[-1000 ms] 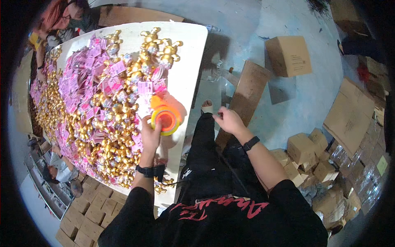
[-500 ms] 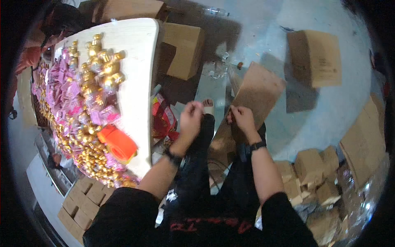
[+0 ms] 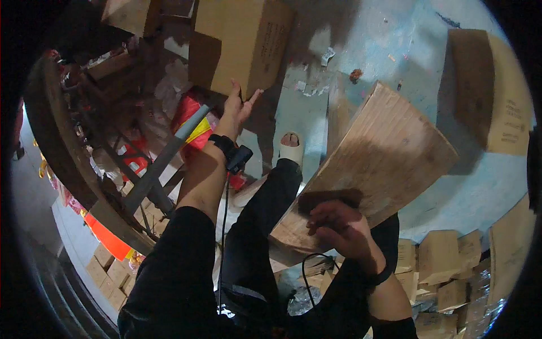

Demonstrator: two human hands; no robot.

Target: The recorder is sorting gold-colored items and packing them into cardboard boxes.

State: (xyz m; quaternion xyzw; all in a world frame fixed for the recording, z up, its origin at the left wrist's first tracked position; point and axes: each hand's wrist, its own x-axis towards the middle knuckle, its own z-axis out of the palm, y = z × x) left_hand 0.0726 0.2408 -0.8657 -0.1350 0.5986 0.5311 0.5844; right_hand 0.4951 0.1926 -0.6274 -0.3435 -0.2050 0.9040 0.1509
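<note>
My left hand reaches forward with its fingers spread and nothing in it. Its fingertips overlap the lower edge of a large cardboard box; whether they touch it I cannot tell. Over the near end of a wooden board, set like a bench top between my legs, hovers my right hand. Its fingers are loosely bent and apart, holding nothing visible. Beside my left forearm lies a red and yellow bag, partly behind a grey table leg.
The table's curved edge stands at the left, with an orange strap roll by it. Another cardboard box sits at the far right. Several small boxes are piled at the lower right. A black cable hangs from my left wrist.
The view has dipped, so the tabletop with gold and pink items is mostly out of sight. My left hand has stretched forward to the box and spread; my right hand has opened above the board.
</note>
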